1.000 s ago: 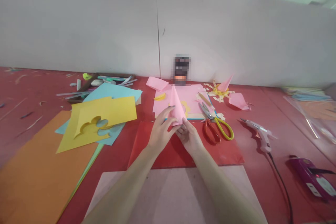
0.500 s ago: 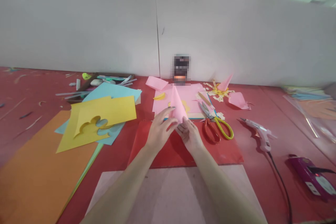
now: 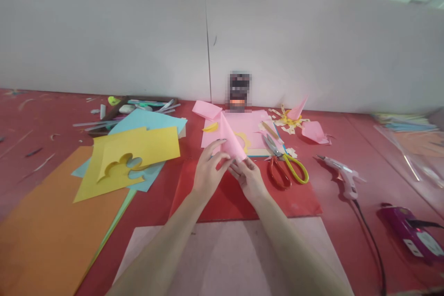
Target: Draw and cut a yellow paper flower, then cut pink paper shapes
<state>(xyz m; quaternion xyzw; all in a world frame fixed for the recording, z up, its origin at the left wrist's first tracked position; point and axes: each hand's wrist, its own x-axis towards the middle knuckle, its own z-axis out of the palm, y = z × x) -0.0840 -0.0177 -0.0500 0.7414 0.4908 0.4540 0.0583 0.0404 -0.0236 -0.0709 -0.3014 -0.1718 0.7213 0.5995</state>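
Note:
A pink paper cone (image 3: 231,141), its tip pointing up and leaning left, is held between my two hands above the red board (image 3: 222,194). My left hand (image 3: 210,166) has its fingers on the cone's left side and lower edge. At the wide lower end, my right hand (image 3: 250,176) pinches the paper. Behind the cone lie pink sheets (image 3: 256,125) and a yellow scalloped paper cutout (image 3: 243,141). Scissors (image 3: 279,157) with one red and one yellow handle rest just right of my right hand.
Yellow paper (image 3: 156,143), blue paper (image 3: 149,120) and orange paper (image 3: 55,222) spread on the left. To the right are a glue gun (image 3: 342,173) with its cord and a purple power strip (image 3: 412,236). Another pink cone (image 3: 297,109) stands on a yellow piece at the back right.
The cone has tilted, its tip moving left and its wide end slightly right. Both hands keep hold of it and have shifted only a little.

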